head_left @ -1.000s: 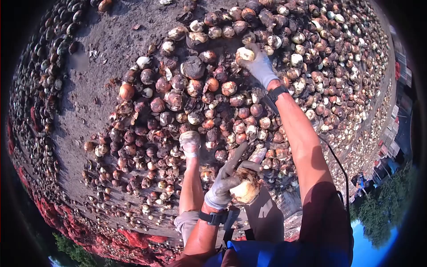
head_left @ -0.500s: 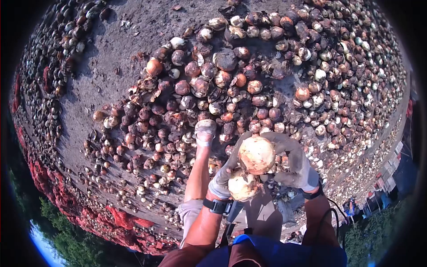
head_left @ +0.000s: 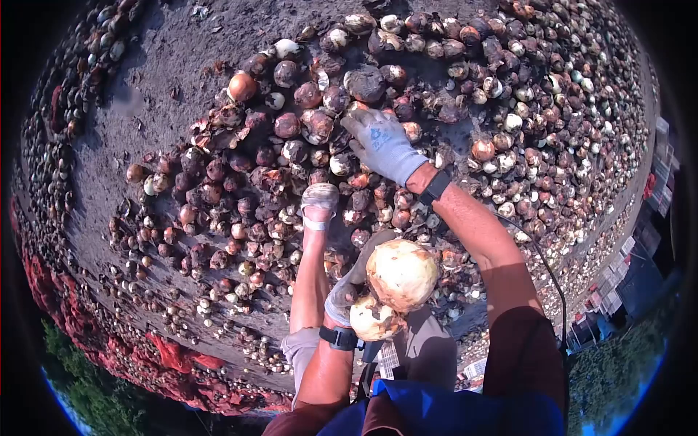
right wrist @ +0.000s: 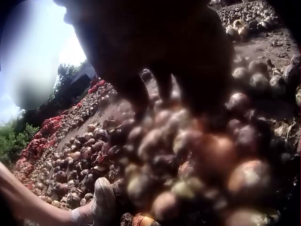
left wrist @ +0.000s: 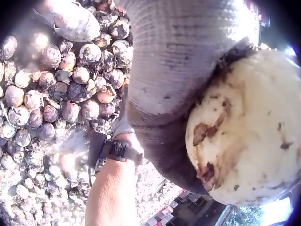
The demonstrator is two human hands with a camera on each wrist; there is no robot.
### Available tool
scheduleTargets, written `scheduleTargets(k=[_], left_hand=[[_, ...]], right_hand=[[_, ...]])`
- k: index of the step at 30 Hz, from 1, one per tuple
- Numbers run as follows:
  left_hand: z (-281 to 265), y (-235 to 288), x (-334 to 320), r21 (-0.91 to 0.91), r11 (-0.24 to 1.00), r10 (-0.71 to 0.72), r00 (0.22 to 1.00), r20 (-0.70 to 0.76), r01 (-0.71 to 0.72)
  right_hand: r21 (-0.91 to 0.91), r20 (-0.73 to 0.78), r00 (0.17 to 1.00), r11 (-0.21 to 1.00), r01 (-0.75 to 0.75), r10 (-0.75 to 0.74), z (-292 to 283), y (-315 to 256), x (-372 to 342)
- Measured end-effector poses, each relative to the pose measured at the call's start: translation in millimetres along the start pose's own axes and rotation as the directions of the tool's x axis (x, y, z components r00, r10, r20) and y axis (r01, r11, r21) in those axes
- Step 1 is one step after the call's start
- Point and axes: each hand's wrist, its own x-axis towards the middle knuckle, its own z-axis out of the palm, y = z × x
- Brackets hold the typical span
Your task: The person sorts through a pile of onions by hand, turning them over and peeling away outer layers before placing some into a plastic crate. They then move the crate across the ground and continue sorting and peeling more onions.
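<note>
My gloved left hand [head_left: 350,280] holds two pale, partly peeled onions in front of my body: a large round onion [head_left: 403,275] on top and a smaller onion [head_left: 374,320] below it. Up close in the left wrist view, a held onion [left wrist: 249,132] shows brown patches, with the grey glove [left wrist: 174,70] curved round its side. Reaching down over the onion pile, my gloved right hand [head_left: 383,144] has its fingertips among dark-skinned onions near a big blackened onion [head_left: 365,84]. The right wrist view shows that hand's fingers in shadow, pointing down at blurred onions [right wrist: 164,136].
Onions cover the ground thickly to the right [head_left: 552,160]. My shoe [head_left: 320,196] stands among them. Bare soil [head_left: 174,65] runs along the upper left, beside another onion row [head_left: 43,145]. Red netting [head_left: 182,356] lies at the lower left.
The right hand brought an onion from the pile to the left hand, which went from holding one onion to two. Then the right hand let go and moved up to the pile.
</note>
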Motion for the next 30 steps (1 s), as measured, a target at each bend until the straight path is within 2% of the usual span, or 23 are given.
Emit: scheduleTargets(k=[1, 2, 3, 5, 7, 8, 11, 12, 13, 15, 18, 19, 20, 21, 22, 23, 26, 28, 29, 30], left_hand=[[-4.4, 0.0, 0.3, -0.003, 1.000, 0.004, 1.000, -0.013, -0.004], [-9.9, -1.1, 0.0, -0.006, 1.000, 0.008, 1.000, -0.029, -0.008], [-15.8, -2.5, -0.5, -0.009, 1.000, 0.011, 0.999, -0.046, -0.011], [-24.9, -2.4, -0.9, -0.005, 1.000, 0.013, 0.998, -0.067, -0.013], [-30.2, 1.9, -2.3, -0.007, 1.000, 0.025, 0.996, -0.080, -0.026], [-33.2, 1.9, -2.8, -0.009, 0.999, 0.033, 0.996, -0.088, -0.033], [-38.5, 4.7, -3.9, 0.005, 0.999, 0.054, 0.994, -0.096, -0.054], [-39.2, 4.8, -4.8, 0.008, 0.998, 0.059, 0.993, -0.104, -0.058], [-42.1, 4.1, -5.7, 0.013, 0.998, 0.066, 0.992, -0.111, -0.065], [-43.1, 4.7, -5.6, 0.022, 0.998, 0.067, 0.991, -0.115, -0.065], [-44.8, 3.6, -3.5, 0.042, 0.997, 0.074, 0.991, -0.116, -0.069], [-45.1, 3.3, -4.2, 0.047, 0.996, 0.078, 0.990, -0.120, -0.073], [-45.0, 2.1, -4.3, 0.047, 0.996, 0.080, 0.989, -0.124, -0.074], [-45.5, 1.1, -5.1, 0.048, 0.996, 0.083, 0.988, -0.130, -0.077], [-45.9, 0.6, -4.0, 0.053, 0.995, 0.086, 0.988, -0.131, -0.079], [-45.2, 1.5, -4.5, 0.060, 0.995, 0.093, 0.987, -0.132, -0.085], [-45.9, 2.0, -5.6, 0.099, 0.990, 0.112, 0.982, -0.151, -0.098], [-47.9, 0.8, -7.3, 0.133, 0.985, 0.131, 0.977, -0.167, -0.109], [-48.8, -0.2, -8.8, 0.151, 0.982, 0.140, 0.974, -0.177, -0.114], [-48.3, -1.9, -8.5, 0.171, 0.978, 0.152, 0.971, -0.187, -0.121]], right_hand=[[-0.096, -0.104, 0.988, 0.990, 0.104, -0.114, 6.5, -14.2, 12.0], [-0.194, -0.155, 0.977, 0.974, 0.118, -0.149, 21.1, -25.0, 24.3], [-0.208, -0.055, 0.993, 0.974, 0.092, -0.106, 35.5, -33.5, 39.7], [-0.415, 0.034, 0.990, 0.899, 0.139, -0.138, 61.2, -41.2, 61.0], [-0.603, -0.169, 0.917, 0.774, 0.195, -0.363, 118.0, -32.2, 70.2], [-0.615, -0.184, 0.921, 0.771, 0.164, -0.343, 125.5, -34.6, 73.2], [-0.604, -0.121, 0.981, 0.796, 0.051, -0.155, 140.2, -40.1, 87.3], [-0.574, -0.115, 0.989, 0.819, 0.013, -0.096, 143.4, -41.1, 91.8], [-0.567, -0.048, 0.995, 0.822, 0.048, -0.091, 132.6, -42.8, 91.8], [-0.325, 0.025, 0.997, 0.942, 0.079, -0.075, 129.1, -32.5, 94.8], [-0.118, 0.084, 0.989, 0.984, 0.132, -0.122, 49.8, -33.6, 65.8], [0.084, 0.243, 0.968, 0.993, -0.084, 0.062, 17.9, -39.6, 60.2], [0.562, 0.245, 0.969, 0.812, -0.156, 0.017, 31.2, -20.7, 58.4], [0.889, 0.222, 0.975, 0.414, -0.194, -0.018, 43.0, 1.9, 51.3], [0.979, 0.187, 0.973, -0.061, -0.197, -0.139, 40.5, 16.3, 36.3], [0.841, 0.244, 0.953, -0.450, -0.300, -0.180, 31.5, 22.3, 17.9], [0.626, 0.111, 0.990, -0.768, -0.135, -0.083, 29.3, 28.8, -26.1], [0.597, 0.052, 0.998, -0.803, 0.005, 0.045, 32.9, 33.9, -50.7], [0.588, 0.000, 0.999, -0.808, 0.042, 0.051, -2.0, 22.2, -68.9], [0.593, 0.026, 0.996, -0.803, 0.056, 0.089, -10.7, 22.1, -84.0]])
